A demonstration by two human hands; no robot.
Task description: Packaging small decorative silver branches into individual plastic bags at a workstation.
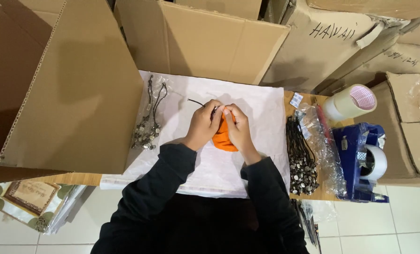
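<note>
At frame centre, the left hand (204, 126) and right hand (237, 128) pinch a black cord (197, 102) over an orange pouch (223, 137), fingers clenched close, apparently for fine control above the white sheet (261, 101).

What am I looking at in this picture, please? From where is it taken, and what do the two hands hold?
A camera worn on a person's head looks down at their own two bare hands. The left hand and right hand meet over an orange cloth and pinch a thin black cord. They work on a white sheet spread over a table. Bundles of black cords with metal charms lie at the left and at the right. Tape rolls and cardboard boxes stand around.
</note>
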